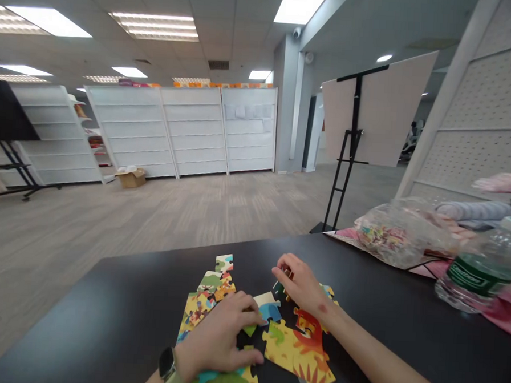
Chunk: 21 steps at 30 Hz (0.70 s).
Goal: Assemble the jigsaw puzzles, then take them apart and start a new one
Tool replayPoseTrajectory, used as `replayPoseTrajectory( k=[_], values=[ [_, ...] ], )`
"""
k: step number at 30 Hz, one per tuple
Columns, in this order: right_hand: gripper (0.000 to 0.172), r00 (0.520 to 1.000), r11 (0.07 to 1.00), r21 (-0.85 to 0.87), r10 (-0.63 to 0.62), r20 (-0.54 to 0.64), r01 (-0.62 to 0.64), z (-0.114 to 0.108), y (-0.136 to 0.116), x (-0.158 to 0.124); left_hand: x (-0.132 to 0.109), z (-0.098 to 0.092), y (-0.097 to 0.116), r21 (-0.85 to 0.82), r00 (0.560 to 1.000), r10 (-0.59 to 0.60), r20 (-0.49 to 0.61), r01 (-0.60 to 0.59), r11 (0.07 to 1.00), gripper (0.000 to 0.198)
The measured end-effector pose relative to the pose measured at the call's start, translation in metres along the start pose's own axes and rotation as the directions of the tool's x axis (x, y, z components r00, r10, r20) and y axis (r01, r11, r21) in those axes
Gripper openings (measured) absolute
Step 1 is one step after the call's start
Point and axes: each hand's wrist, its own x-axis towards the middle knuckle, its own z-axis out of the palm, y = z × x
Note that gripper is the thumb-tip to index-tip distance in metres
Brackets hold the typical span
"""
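Colourful jigsaw pieces [209, 300] lie partly joined on a black table [381, 312]. My left hand [222, 338], with a watch on the wrist, rests palm down on the pieces, fingers bent and pressing a piece with blue and green [269, 309]. My right hand [299, 285] hovers just beyond it, fingers curled in a pinch round a small dark piece [281, 281]. A joined orange and yellow section [301, 351] lies under my right forearm. One loose piece [225, 263] sits apart at the far side.
A clear bag of puzzle pieces [390, 236] and a lying plastic bottle with a green label [478, 274] sit at the table's right on pink paper. A black easel with a board [347, 156] stands beyond the table. White shelves line the far wall.
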Motion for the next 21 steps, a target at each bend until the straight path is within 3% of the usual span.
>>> replayPoseTrajectory(
  k=[3, 6, 9, 13, 18, 21],
  values=[
    [0.008, 0.991, 0.999, 0.023, -0.049, 0.125, 0.046, -0.002, -0.001, -0.004, -0.001, -0.003, -0.003, -0.021, 0.996, -0.035, -0.079, 0.033, 0.999, 0.025],
    [0.028, 0.966, 0.996, 0.007, -0.085, 0.242, 0.086, -0.001, 0.000, -0.006, -0.003, -0.008, -0.016, 0.047, 0.962, -0.130, -0.242, 0.145, 0.988, 0.023],
    [0.029, 0.933, 0.993, -0.069, -0.060, 0.354, 0.091, 0.002, 0.002, -0.006, -0.007, -0.014, -0.032, 0.089, 0.923, -0.197, -0.329, 0.238, 0.967, 0.023],
    [0.021, 0.933, 0.969, -0.213, -0.042, 0.357, 0.125, 0.004, 0.006, -0.006, -0.011, -0.019, -0.042, 0.100, 0.911, -0.232, -0.342, 0.281, 0.954, 0.020],
    [0.030, 0.961, 0.926, -0.338, -0.074, 0.267, 0.165, -0.003, 0.004, -0.005, -0.012, -0.024, -0.043, 0.113, 0.910, -0.244, -0.334, 0.296, 0.948, 0.020],
    [0.034, 0.920, 0.927, -0.276, -0.145, 0.363, 0.255, -0.005, -0.006, -0.010, -0.012, -0.026, -0.043, 0.122, 0.914, -0.242, -0.325, 0.295, 0.948, 0.020]
  ],
)
